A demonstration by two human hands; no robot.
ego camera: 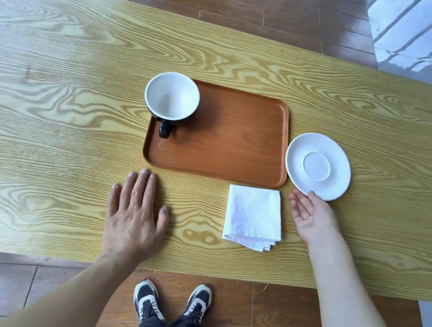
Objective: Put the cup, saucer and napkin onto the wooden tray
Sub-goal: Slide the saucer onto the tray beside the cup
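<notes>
The cup [172,96] stands on the wooden tray [228,148]; saucer [318,166] and napkin [254,217] lie beside it. Right hand [311,212], grip apart, slides under the saucer rim; left hand [135,212] lies flat, steadying on the surface [48,108]

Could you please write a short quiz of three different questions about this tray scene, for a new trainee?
1. True or false: the cup already stands on the wooden tray.
2. Multiple choice: where does the folded napkin lie? A) on the tray; B) on the table, in front of the tray's near right corner; C) under the saucer.
3. Short answer: which hand reaches the saucer's near rim, and what does the other hand do?

Key
1. True; it is at the tray's far left corner, handle toward the person.
2. B.
3. The right hand, palm up, fingers at the rim; the left hand rests flat on the table.
</notes>
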